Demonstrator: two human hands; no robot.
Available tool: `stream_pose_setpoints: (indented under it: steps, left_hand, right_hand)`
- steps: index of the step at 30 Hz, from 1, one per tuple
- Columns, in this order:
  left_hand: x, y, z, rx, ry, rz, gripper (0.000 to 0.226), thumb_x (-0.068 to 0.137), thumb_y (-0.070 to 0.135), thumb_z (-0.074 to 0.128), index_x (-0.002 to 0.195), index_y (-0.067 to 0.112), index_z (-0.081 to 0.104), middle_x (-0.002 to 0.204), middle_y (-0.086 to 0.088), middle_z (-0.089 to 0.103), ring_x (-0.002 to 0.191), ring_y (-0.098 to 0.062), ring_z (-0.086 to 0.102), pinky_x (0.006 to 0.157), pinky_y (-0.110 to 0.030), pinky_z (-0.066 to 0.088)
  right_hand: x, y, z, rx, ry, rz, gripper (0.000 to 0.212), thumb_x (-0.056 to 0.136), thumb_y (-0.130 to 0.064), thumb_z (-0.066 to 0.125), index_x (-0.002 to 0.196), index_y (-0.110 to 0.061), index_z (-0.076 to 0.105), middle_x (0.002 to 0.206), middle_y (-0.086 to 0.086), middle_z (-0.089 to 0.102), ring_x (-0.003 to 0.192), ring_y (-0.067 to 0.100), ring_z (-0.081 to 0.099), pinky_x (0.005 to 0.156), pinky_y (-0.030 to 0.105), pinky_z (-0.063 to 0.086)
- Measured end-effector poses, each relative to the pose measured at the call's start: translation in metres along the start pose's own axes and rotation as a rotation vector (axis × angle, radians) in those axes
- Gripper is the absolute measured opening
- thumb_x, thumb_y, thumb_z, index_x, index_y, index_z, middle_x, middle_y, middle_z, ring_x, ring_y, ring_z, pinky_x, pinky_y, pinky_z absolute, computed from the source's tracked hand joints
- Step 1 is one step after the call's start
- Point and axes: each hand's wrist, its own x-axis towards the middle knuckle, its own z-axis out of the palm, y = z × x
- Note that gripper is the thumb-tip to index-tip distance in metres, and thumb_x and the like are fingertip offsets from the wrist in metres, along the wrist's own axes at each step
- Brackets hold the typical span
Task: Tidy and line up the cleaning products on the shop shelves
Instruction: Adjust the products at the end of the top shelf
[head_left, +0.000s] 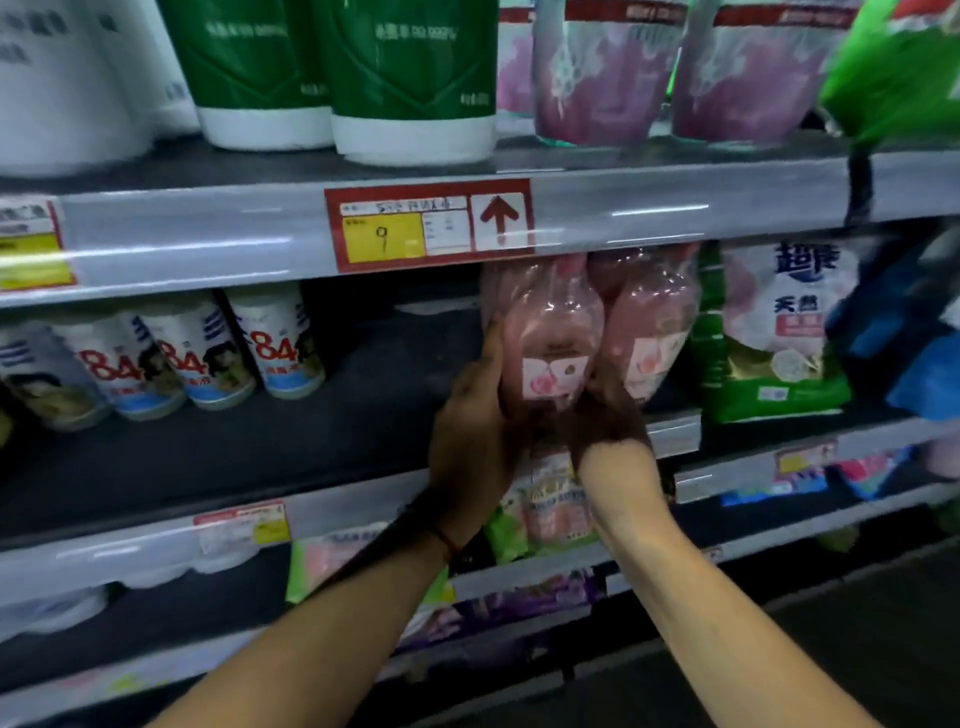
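1. Gripping the shrink-wrapped twin pack of pink bottles (587, 332) from both sides, I have it at the front edge of the middle shelf (260, 457), tucked partly under the price rail of the shelf above.
2. My left hand (475, 431) wraps the left bottle's side, thumb lying up along the plastic.
3. My right hand (608, 421) cups the pack from below, fingers curled around its base between the two bottles.
4. Just beside the pack, toward the shelf's right end, a green-and-white bag of detergent (774, 338) leans upright.
5. Well apart, toward the left end, a row of white bottles marked "84" (197, 353) stands tilted back from the front edge.
6. On the upper shelf I see green-and-white jugs (410, 83) and pink refill pouches (602, 78).
7. A red-and-yellow price tag with an arrow (428, 226) sits on that shelf's front rail.
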Motion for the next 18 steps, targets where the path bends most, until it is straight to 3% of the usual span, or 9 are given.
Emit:
stream_pose_setpoints:
  steps: [2, 4, 6, 8, 10, 12, 14, 16, 18]
  left_hand:
    - [-0.002, 0.003, 0.005, 0.010, 0.016, -0.018, 0.082, 0.095, 0.044, 0.068, 0.159, 0.038, 0.016, 0.143, 0.007, 0.056, 0.128, -0.012, 0.057, 0.102, -0.042, 0.052]
    - [-0.001, 0.008, 0.006, 0.055, 0.022, -0.023, 0.085, 0.094, 0.045, 0.068, 0.159, 0.042, 0.013, 0.146, 0.011, 0.054, 0.129, -0.010, 0.056, 0.102, -0.041, 0.052]
    - [0.000, 0.010, 0.010, 0.145, 0.042, -0.030, 0.092, 0.091, 0.045, 0.072, 0.159, 0.040, 0.010, 0.145, 0.010, 0.056, 0.127, -0.009, 0.058, 0.100, -0.038, 0.052]
    - [-0.001, 0.013, 0.014, 0.240, 0.064, -0.058, 0.095, 0.091, 0.047, 0.072, 0.160, 0.038, 0.007, 0.142, 0.006, 0.059, 0.122, -0.014, 0.061, 0.097, -0.037, 0.052]
    - [-0.004, 0.013, 0.016, 0.288, 0.045, -0.100, 0.094, 0.093, 0.049, 0.067, 0.160, 0.036, 0.003, 0.134, 0.001, 0.065, 0.111, -0.021, 0.067, 0.088, -0.039, 0.056]
    - [-0.007, 0.015, 0.017, 0.402, 0.005, -0.146, 0.091, 0.095, 0.053, 0.060, 0.161, 0.034, 0.001, 0.128, -0.006, 0.068, 0.101, -0.030, 0.070, 0.080, -0.039, 0.056]
    - [-0.012, 0.019, 0.016, 0.552, -0.029, -0.173, 0.084, 0.096, 0.058, 0.053, 0.161, 0.027, 0.011, 0.135, -0.012, 0.062, 0.107, -0.035, 0.066, 0.085, -0.040, 0.052]
    - [-0.023, 0.026, 0.010, 0.656, -0.069, -0.211, 0.078, 0.092, 0.063, 0.042, 0.157, 0.023, 0.030, 0.147, -0.011, 0.053, 0.125, -0.034, 0.057, 0.102, -0.040, 0.043]
    - [-0.045, 0.029, -0.004, 0.719, -0.063, -0.231, 0.076, 0.087, 0.062, 0.036, 0.150, 0.021, 0.046, 0.150, -0.007, 0.052, 0.133, -0.030, 0.052, 0.110, -0.039, 0.038]
  right_hand:
    - [0.007, 0.005, -0.003, -0.069, -0.004, -0.041, 0.047, 0.089, -0.008, 0.063, 0.133, -0.022, 0.053, 0.123, 0.002, 0.066, 0.114, 0.017, 0.063, 0.093, 0.013, 0.051]
    - [0.009, 0.010, -0.007, -0.098, -0.051, -0.042, 0.056, 0.081, -0.001, 0.066, 0.129, -0.024, 0.051, 0.121, 0.004, 0.063, 0.112, 0.019, 0.063, 0.087, 0.011, 0.050]
    - [0.009, 0.015, -0.012, -0.023, -0.131, -0.039, 0.072, 0.069, -0.008, 0.066, 0.136, -0.029, 0.048, 0.130, 0.006, 0.061, 0.119, 0.022, 0.061, 0.097, 0.032, 0.054]
    - [0.009, 0.021, -0.016, 0.029, -0.177, -0.080, 0.075, 0.066, -0.016, 0.067, 0.137, -0.033, 0.049, 0.132, 0.005, 0.062, 0.121, 0.023, 0.061, 0.100, 0.047, 0.052]
    - [0.003, 0.015, -0.021, 0.058, -0.198, -0.089, 0.068, 0.074, -0.008, 0.070, 0.135, -0.033, 0.051, 0.131, 0.000, 0.063, 0.121, 0.013, 0.061, 0.103, 0.041, 0.051]
    - [-0.004, 0.011, -0.029, 0.024, -0.214, -0.064, 0.071, 0.081, 0.004, 0.069, 0.137, -0.035, 0.048, 0.132, -0.012, 0.059, 0.116, -0.009, 0.056, 0.102, 0.015, 0.045]
    - [-0.011, 0.009, -0.044, -0.078, -0.314, -0.020, 0.073, 0.086, 0.002, 0.069, 0.144, -0.033, 0.043, 0.136, -0.018, 0.049, 0.114, -0.017, 0.045, 0.092, -0.006, 0.031]
    - [-0.013, 0.013, -0.053, -0.212, -0.414, -0.060, 0.074, 0.087, -0.010, 0.071, 0.150, -0.030, 0.038, 0.145, -0.015, 0.041, 0.132, -0.006, 0.035, 0.101, -0.002, 0.025]
    - [-0.017, 0.011, -0.056, -0.434, -0.541, -0.171, 0.075, 0.088, -0.021, 0.069, 0.153, -0.029, 0.033, 0.155, -0.010, 0.035, 0.144, 0.006, 0.029, 0.114, 0.014, 0.023]
